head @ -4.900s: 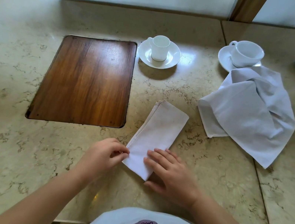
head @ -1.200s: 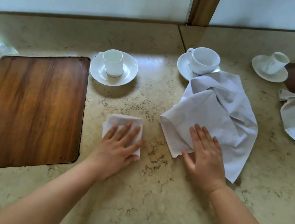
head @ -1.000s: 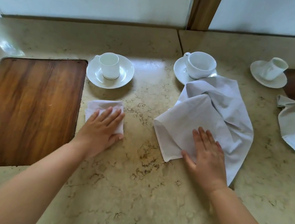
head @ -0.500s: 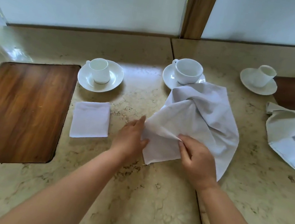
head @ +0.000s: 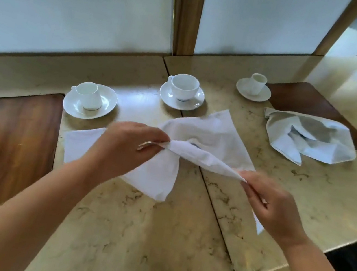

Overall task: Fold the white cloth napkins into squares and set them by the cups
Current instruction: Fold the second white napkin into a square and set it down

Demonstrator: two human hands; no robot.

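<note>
I hold a loose white napkin (head: 214, 139) stretched between both hands above the marble table, below the middle cup (head: 184, 86) on its saucer. My left hand (head: 128, 146) pinches one edge, my right hand (head: 272, 205) pinches the other end. A folded square napkin (head: 79, 144) lies flat below the left cup (head: 89, 95), partly hidden by my left hand and the loose cloth. Another crumpled napkin (head: 309, 138) lies at the right, below the small right cup (head: 257, 83).
Dark wooden insets sit in the marble top at the left (head: 3, 148) and far right (head: 306, 102). A seam (head: 215, 207) runs between two table slabs under my hands. The table's front edge (head: 343, 243) drops off at the right. Frosted window panels stand behind.
Both hands have lifted the loose napkin off the table and pulled it taut sideways. It now overlaps the folded square; the view has swung right.
</note>
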